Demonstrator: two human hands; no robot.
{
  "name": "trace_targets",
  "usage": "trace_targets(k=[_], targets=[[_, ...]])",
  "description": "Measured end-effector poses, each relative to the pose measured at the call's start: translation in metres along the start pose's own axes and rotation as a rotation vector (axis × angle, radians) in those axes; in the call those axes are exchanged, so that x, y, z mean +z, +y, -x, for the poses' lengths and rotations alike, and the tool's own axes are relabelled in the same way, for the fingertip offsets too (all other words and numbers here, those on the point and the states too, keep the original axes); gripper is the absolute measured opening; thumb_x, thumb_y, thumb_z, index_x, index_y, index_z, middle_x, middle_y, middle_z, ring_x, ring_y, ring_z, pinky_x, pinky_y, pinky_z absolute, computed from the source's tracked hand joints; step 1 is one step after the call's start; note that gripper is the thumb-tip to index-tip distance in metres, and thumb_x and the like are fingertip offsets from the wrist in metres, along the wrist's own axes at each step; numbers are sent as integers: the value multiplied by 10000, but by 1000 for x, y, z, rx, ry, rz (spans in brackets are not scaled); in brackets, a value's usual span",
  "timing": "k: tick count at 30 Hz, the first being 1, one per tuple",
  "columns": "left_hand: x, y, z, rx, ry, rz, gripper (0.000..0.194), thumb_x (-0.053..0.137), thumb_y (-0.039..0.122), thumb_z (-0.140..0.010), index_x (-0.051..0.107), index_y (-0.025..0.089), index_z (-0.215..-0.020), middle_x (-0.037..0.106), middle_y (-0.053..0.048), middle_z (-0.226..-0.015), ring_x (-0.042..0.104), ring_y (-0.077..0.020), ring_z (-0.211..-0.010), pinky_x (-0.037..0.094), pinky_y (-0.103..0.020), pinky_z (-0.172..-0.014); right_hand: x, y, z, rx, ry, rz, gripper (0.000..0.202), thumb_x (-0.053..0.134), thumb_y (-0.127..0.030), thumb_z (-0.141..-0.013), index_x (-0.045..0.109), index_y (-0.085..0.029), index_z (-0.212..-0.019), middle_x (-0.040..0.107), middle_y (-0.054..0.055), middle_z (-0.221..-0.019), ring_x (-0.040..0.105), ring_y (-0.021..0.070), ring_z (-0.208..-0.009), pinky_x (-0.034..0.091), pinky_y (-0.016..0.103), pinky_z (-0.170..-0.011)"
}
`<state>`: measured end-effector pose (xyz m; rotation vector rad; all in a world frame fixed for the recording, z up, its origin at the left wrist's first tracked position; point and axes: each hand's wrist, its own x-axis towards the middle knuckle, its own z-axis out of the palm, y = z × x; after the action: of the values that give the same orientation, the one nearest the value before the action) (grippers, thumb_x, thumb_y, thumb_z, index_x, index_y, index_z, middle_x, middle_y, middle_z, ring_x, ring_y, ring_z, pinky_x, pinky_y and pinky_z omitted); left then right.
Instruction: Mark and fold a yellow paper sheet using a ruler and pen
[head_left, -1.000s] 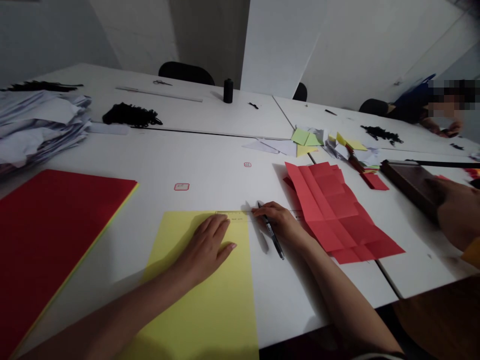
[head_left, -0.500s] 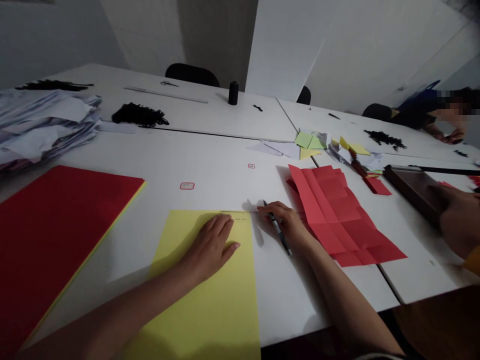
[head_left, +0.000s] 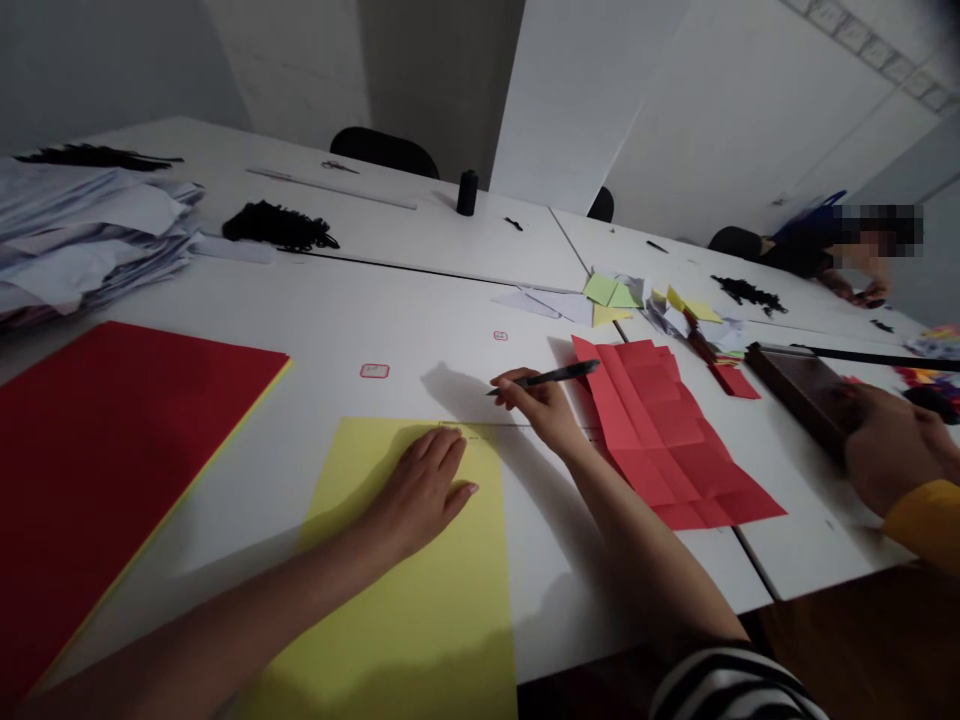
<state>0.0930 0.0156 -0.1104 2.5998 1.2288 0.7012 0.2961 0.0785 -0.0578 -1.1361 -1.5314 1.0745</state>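
My left hand [head_left: 420,488] lies flat with fingers stretched out, pressing a clear ruler [head_left: 486,431] along the far edge of a yellow sheet of paper [head_left: 442,620]. The ruler runs past the sheet's right edge onto the white table. Above the ruler, my right hand [head_left: 546,408] grips a dark pen [head_left: 562,374] between thumb and fingers, its tip pointing left and clear of the paper. Just right of that hand is a creased red sheet [head_left: 667,430] with fold lines.
At left lies a stack of red and yellow paper [head_left: 150,440], below piled white sheets [head_left: 90,230]. A co-worker's hands [head_left: 892,440] hold a dark brown block [head_left: 806,390] at right. Folded paper pieces [head_left: 611,292], black thread bundles [head_left: 277,226] and a black spool [head_left: 466,193] are farther back.
My right hand has lifted and moved up and left, and the pen has swung from pointing down toward me to nearly level. My left hand stays on the ruler.
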Motion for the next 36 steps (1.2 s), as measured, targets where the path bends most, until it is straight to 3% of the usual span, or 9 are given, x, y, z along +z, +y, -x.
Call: trace_targets(k=[5, 9, 18, 36], targets=[[-2, 2, -1, -6, -7, -1, 414, 520, 308, -892, 483, 110, -1254, 534, -150, -1248, 458, -308, -1210, 396, -475, -1037, 36, 21, -25, 19, -182, -59, 267, 667, -421, -751, 597, -177, -835, 631, 1, -703, 574, 120, -630, 441, 241, -593], [-3, 4, -1, -25, -4, 22, 406, 516, 320, -890, 494, 132, -1248, 544, -142, -1232, 467, -308, -1200, 411, -485, -1021, 49, 28, -30, 3, -225, 7, 228, 653, -386, -743, 559, -185, -794, 582, -24, -652, 525, 115, -600, 395, 232, -561], [-2, 6, -1, -34, -28, 20, 413, 506, 340, -906, 483, 138, -1266, 530, -144, -1256, 449, -311, -1228, 402, -492, -1030, 48, 32, -27, -44, -182, 102, 210, 596, -314, -739, 436, -213, -648, 401, -71, -540, 362, 96, -528, 297, 234, -517], [-3, 7, -2, -37, -64, -13, 420, 536, 329, -899, 492, 85, -1238, 530, -155, -1238, 448, -314, -1207, 392, -469, -1044, 50, 31, -25, -53, -203, 134, 199, 586, -262, -731, 423, -211, -629, 388, -75, -529, 341, 85, -515, 255, 233, -496]])
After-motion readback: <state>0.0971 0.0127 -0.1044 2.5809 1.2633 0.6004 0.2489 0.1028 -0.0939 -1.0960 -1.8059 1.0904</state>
